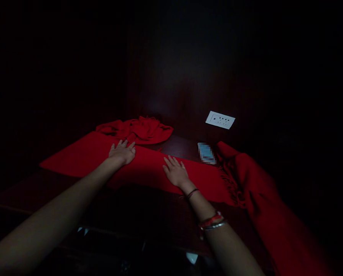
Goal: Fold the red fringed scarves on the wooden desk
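Observation:
A long red cloth point(148, 165) with a fringe at its right end lies flat across a dark wooden surface. My left hand point(122, 152) rests palm down on its upper edge, left of the middle, with the fingers spread. On the same cloth, further right, my right hand point(175, 171) lies flat, fingers apart. Neither hand holds anything. Just beyond my left hand sits a crumpled red cloth point(142, 129). Another red cloth point(260, 188) runs from beside the fringe down to the lower right.
A blurred light-blue item point(206, 153) lies behind the flat cloth, near its right end. On the dark back wall is a white socket plate point(220, 120). The front edge of the surface point(13, 209) shows at the lower left, with small white shapes below it.

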The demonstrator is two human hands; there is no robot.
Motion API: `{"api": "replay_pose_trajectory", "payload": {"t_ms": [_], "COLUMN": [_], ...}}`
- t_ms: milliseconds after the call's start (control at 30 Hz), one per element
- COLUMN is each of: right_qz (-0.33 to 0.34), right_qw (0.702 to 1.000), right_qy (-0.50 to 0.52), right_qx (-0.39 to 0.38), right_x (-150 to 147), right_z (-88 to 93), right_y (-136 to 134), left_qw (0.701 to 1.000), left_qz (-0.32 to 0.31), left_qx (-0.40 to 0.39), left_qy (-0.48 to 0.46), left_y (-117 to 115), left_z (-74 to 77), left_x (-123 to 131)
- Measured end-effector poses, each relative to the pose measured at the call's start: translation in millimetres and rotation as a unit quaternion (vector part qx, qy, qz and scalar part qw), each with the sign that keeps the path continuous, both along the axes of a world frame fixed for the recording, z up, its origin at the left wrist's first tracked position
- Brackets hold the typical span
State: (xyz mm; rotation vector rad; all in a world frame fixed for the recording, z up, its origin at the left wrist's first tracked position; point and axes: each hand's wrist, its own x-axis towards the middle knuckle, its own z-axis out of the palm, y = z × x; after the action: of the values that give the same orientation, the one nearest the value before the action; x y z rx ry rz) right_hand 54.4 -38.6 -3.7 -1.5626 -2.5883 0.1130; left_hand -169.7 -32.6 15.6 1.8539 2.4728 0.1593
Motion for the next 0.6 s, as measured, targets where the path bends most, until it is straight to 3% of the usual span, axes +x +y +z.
{"api": "replay_pose_trajectory", "payload": {"t_ms": [167,233,300,400,533,600], "right_qz": [-0.121,-0.141,-0.157,-0.151,-0.018,0.045], "right_qw": [0.991,0.987,0.985,0.988,0.999,0.997], "right_qy": [-0.063,-0.072,-0.065,-0.029,0.029,0.043], "right_qx": [0.007,0.009,0.01,0.014,0.036,0.041], "right_x": [116,144,152,123,25,-26], "right_z": [-0.1,-2.3,-1.0,15.3,48.2,52.9], "right_y": [6,8,11,13,4,-3], "left_qw": [1.0,1.0,1.0,1.0,0.999,0.999], "left_qz": [0.006,0.01,0.013,0.019,0.035,0.035], "left_qx": [-0.01,-0.012,-0.011,0.001,0.03,0.032], "left_qy": [-0.009,-0.007,-0.005,-0.003,0.004,0.004], "left_y": [1,2,2,2,-1,-2], "left_z": [1.2,1.1,0.6,-0.2,0.5,1.5], "left_x": [1,1,1,1,3,3]}}
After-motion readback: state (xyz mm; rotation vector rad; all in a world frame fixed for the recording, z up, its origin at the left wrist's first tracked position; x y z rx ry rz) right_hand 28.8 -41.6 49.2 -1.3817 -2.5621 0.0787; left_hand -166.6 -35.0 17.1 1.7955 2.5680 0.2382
